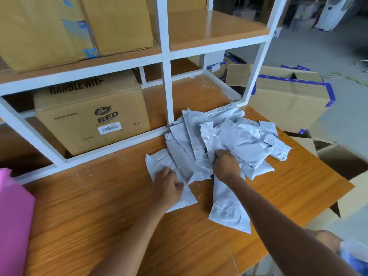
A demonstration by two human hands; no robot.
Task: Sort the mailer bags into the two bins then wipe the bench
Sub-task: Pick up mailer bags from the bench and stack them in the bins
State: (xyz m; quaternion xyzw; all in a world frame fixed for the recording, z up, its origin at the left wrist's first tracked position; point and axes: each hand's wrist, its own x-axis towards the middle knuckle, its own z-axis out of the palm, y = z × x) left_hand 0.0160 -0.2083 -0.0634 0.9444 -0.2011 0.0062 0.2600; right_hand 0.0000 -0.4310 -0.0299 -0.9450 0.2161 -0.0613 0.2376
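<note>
Right now a white shelving frame (166,86) is standing along the far edge of the wooden bench (95,216), taking up most of what I can see. Big cardboard cartons (59,30) are sitting on its upper shelf, and a printed carton (89,120) is resting in the lower bay on the left. Off the right end of the bench, two open cardboard boxes are waiting on the floor: a farther one edged in blue tape (288,96) and a nearer one (342,162) just beside the bench corner. A pink sheet (14,216) is poking in at the left edge.

The pile of grey mailer bags (239,136) is lying heaped on the bench against the foot of the frame, toward the right side. One long bag (229,212) is trailing out of it toward the near edge, under the right forearm.

The left hand (169,186) is resting on the flat bag (159,164) at the pile's near-left corner, fingers curling around it. The right hand (226,165) is digging into the middle of the pile, its fingertips hidden among the bags, so I cannot tell whether it is gripping one.
</note>
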